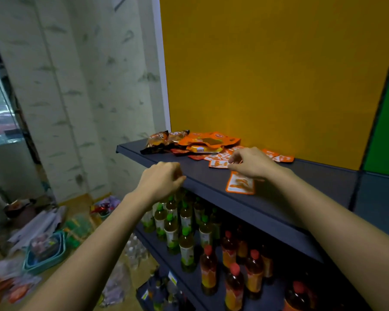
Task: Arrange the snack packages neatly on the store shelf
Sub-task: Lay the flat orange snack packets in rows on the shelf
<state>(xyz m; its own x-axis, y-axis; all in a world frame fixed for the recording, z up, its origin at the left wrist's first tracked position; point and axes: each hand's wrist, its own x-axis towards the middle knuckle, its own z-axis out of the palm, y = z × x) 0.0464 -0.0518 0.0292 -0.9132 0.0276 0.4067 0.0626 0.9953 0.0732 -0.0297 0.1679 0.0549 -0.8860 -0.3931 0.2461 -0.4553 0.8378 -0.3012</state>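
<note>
On the top shelf (279,212) we find large snack bags (166,140) at the back left, small packets (220,157) scattered to their right, and one packet (240,183) alone nearer the front edge. On the shelf below, bottles (184,227) stand in rows. On the floor to the left lie stacked baskets (45,254).

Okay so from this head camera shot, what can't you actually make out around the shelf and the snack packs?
- Head view: print on the small orange sachets is too blurred to read.
- Right hand covers part of the near sachet; whether it touches it is unclear.
- Left hand is curled at the shelf edge; its palm is hidden.
- Bottles at the back are shadowed by the shelf above.
</note>
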